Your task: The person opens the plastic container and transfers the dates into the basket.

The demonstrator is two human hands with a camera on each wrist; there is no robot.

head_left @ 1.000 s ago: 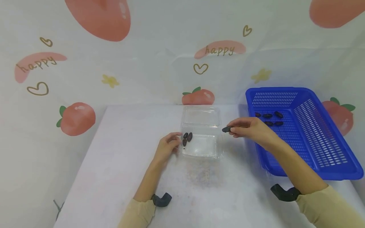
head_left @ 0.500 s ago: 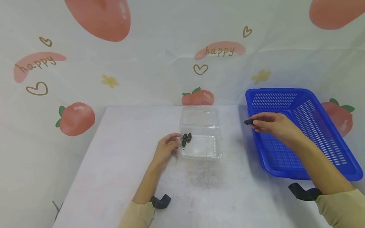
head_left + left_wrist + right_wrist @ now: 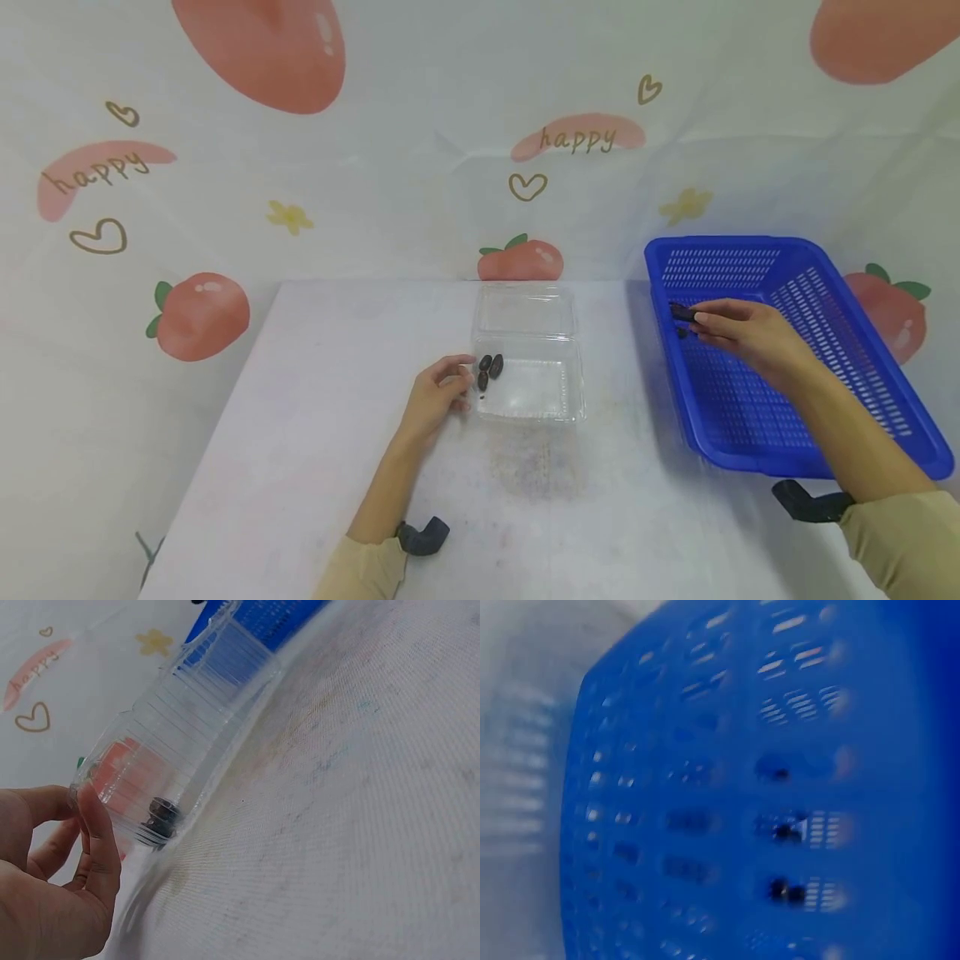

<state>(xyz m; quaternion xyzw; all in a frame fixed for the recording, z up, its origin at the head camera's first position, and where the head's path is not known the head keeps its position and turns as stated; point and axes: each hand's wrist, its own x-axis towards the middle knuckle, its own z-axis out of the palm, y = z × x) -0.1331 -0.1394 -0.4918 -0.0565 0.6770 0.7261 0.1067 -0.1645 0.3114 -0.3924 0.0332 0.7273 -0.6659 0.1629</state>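
Note:
A clear plastic clamshell box (image 3: 531,392) lies with its lid folded back on the table. Three dark dates (image 3: 497,367) sit together at its left end, with a tiny dark speck nearby. My left hand (image 3: 435,396) pinches the box's left rim between thumb and fingers, as the left wrist view shows. Over the left side of a blue plastic basket (image 3: 750,417), my right hand (image 3: 757,337) pinches a dark date (image 3: 684,314) in its fingertips. Another date (image 3: 681,332) shows just below it in the basket. The right hand hides other things there.
The basket stands at the table's right side, with perforated walls and a raised rim. Several dark shapes show blurred through its holes (image 3: 786,891) in the right wrist view. A printed white cloth (image 3: 405,183) hangs behind the table (image 3: 337,367).
My right hand has moved right with the date, from beside the box across the basket's rim to above its inside. My left hand has stayed at the box.

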